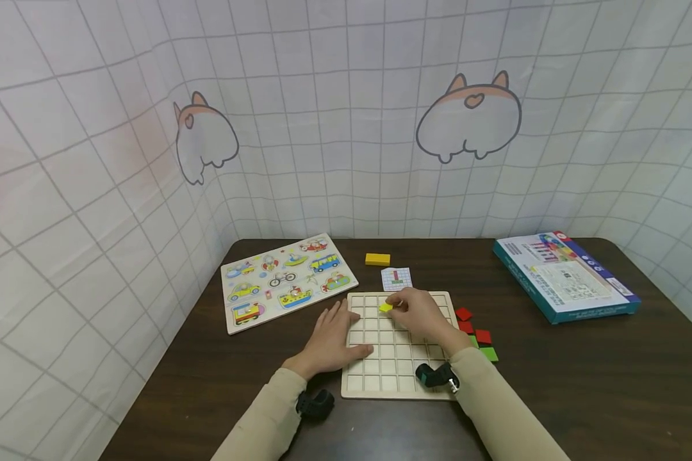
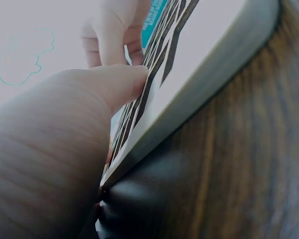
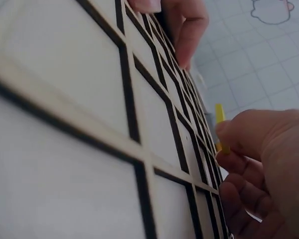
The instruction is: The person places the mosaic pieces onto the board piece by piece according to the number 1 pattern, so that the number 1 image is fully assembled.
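The right hand (image 1: 418,312) pinches a small yellow tile (image 1: 386,307) between its thumb and finger. The tile is over the far part of the pale wooden board (image 1: 380,383), a bit left of the middle, and I cannot tell if it touches the board. The board has lots of little squares, with thin strips between them. The left hand (image 1: 333,336) is loose, with its fingers spread out, and it rests at the left side of the board, with the thumb reaching over the rim. Just to the right of the board lie some red tiles (image 1: 483,337) and green tiles (image 1: 489,353), close together. Just past the far side is a white card (image 1: 396,278) with a grid and a colored shape. A yellow block (image 1: 377,259) lies farther back. On the far left is a puzzle board (image 1: 265,272) with a bike, a bus and a car on it. On the far right is a flat box (image 1: 571,275) with blue-green sides. Everything sits on a dark brown table (image 1: 553,384).
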`<state>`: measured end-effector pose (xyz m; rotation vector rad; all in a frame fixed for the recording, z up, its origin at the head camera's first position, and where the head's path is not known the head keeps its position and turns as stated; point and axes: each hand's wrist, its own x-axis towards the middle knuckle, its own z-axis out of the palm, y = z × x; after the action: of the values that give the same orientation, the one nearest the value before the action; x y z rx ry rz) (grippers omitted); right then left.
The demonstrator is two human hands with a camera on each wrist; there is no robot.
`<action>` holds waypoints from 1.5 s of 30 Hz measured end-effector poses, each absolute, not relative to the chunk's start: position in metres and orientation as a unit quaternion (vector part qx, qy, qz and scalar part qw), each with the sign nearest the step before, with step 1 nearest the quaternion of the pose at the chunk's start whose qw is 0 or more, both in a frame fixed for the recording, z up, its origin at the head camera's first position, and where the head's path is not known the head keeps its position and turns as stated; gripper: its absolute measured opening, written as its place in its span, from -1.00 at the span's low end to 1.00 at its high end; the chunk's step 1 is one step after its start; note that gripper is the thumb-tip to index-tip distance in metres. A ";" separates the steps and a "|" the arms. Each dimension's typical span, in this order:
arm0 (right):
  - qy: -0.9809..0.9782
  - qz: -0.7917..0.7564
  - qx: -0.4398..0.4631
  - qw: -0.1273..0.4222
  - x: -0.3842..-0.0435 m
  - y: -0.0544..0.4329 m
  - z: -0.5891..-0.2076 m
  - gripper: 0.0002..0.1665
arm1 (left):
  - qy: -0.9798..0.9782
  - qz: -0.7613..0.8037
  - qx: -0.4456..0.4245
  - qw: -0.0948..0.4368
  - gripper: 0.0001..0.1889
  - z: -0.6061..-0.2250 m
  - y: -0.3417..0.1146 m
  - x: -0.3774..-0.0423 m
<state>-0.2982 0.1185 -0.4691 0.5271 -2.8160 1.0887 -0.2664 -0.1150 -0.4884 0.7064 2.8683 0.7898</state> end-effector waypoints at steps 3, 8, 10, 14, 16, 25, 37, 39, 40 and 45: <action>-0.919 0.349 0.177 0.043 -0.298 0.118 -0.472 -0.76 | 0.938 0.256 0.231 0.040 -0.23 -0.489 -0.115 -0.267; -0.921 0.340 0.182 0.049 -0.298 0.118 -0.474 -0.73 | 0.940 0.251 0.229 0.043 -0.23 -0.489 -0.113 -0.268; -0.922 0.339 0.183 0.051 -0.298 0.119 -0.474 -0.73 | 0.940 0.249 0.230 0.044 -0.23 -0.489 -0.113 -0.268; -0.920 0.338 0.186 0.064 -0.298 0.120 -0.476 -0.74 | 0.939 0.248 0.234 0.042 -0.23 -0.488 -0.111 -0.269; -0.920 0.338 0.186 0.068 -0.298 0.120 -0.477 -0.74 | 0.940 0.246 0.233 0.044 -0.23 -0.487 -0.111 -0.268; -0.917 0.340 0.198 0.067 -0.297 0.118 -0.476 -0.74 | 0.942 0.246 0.224 0.039 -0.23 -0.486 -0.110 -0.267; -0.916 0.346 0.193 0.068 -0.297 0.115 -0.476 -0.69 | 0.942 0.245 0.225 0.033 -0.23 -0.487 -0.112 -0.268; -0.917 0.347 0.185 0.064 -0.297 0.115 -0.477 -0.68 | 0.941 0.247 0.228 0.032 -0.23 -0.488 -0.113 -0.268; -0.918 0.348 0.182 0.062 -0.297 0.115 -0.477 -0.68 | 0.941 0.247 0.228 0.032 -0.23 -0.489 -0.113 -0.268; -0.920 0.347 0.175 0.054 -0.296 0.114 -0.480 -0.71 | 0.943 0.241 0.226 0.036 -0.22 -0.491 -0.114 -0.268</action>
<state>-0.2957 0.1137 -0.4800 0.5328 -2.7931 1.0553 -0.2676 -0.1143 -0.4914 0.6933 2.8968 0.7412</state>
